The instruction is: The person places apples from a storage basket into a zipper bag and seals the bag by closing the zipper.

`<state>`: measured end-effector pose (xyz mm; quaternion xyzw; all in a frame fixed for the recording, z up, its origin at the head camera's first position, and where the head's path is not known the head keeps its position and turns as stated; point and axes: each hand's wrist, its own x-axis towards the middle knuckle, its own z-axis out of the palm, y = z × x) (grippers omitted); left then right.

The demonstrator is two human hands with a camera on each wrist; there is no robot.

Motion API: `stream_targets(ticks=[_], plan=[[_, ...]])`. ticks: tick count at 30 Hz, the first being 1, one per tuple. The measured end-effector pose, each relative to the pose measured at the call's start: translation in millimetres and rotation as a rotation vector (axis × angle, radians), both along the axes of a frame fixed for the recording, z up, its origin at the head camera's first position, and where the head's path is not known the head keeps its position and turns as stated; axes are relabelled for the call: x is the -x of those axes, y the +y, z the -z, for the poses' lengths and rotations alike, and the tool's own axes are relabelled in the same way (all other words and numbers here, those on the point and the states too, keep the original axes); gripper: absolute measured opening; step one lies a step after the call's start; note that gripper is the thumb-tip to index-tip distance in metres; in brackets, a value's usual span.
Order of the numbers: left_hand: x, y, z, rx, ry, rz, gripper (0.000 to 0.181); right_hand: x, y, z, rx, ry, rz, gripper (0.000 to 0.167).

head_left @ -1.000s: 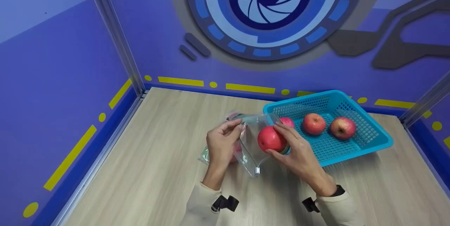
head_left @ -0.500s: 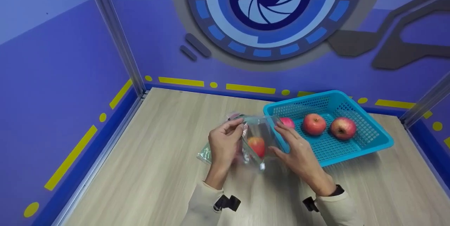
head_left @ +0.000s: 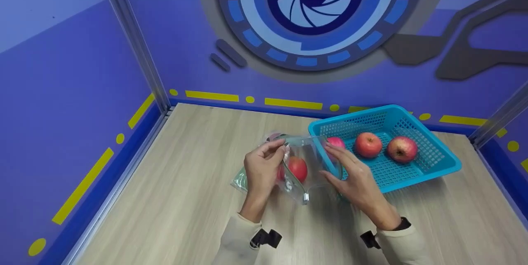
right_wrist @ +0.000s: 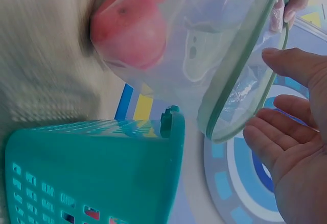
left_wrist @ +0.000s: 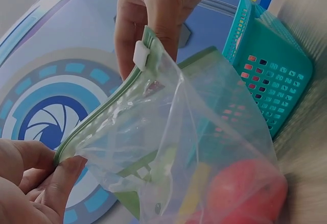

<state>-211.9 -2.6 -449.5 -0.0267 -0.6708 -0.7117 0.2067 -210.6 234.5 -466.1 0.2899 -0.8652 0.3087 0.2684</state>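
Observation:
My left hand (head_left: pixel 262 170) pinches the rim of a clear zip bag (left_wrist: pixel 153 127) with a green edge and a white slider (left_wrist: pixel 141 55). The bag's mouth is spread apart. Inside it, a red apple (right_wrist: pixel 130 32) lies at the bottom, with more red fruit partly showing beside it. My right hand (head_left: pixel 354 178) is at the other side of the mouth, fingers relaxed and holding no fruit. Its fingertips are at the green rim in the right wrist view; whether they press it is unclear.
A turquoise basket (head_left: pixel 445 164) stands right of the bag, close behind my right hand. It contains a red apple (head_left: pixel 368 145), a streaked apple (head_left: pixel 402 149) and a pinker one (head_left: pixel 336 143) partly behind the bag. Green-printed plastic (head_left: pixel 240 180) lies left of my left wrist.
The apple in my right hand has been let go and dropped into the bag, settling lower and to the left. The right hand's fingers have loosened; my left hand keeps its pinch.

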Motion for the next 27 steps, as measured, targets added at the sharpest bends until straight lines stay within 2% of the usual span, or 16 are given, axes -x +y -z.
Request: stream_targets(ticks=[6, 13, 27], plan=[[0.3, -0.2, -0.7, -0.002, 0.006, -0.004, 0.016, 1.8, 6.9, -4.7, 0.039, 0.059, -0.004, 0.073], [-1.9, -0.8, -1.9, -0.003, 0.001, 0.006, 0.016, 6.2, 14.1, -8.3, 0.111, 0.084, -0.029, 0.076], [-5.5, -3.8, -0.8, -0.007, -0.015, 0.000, 0.016, 22.5, 36.5, -12.4, 0.309, -0.029, -0.025, 0.066]])
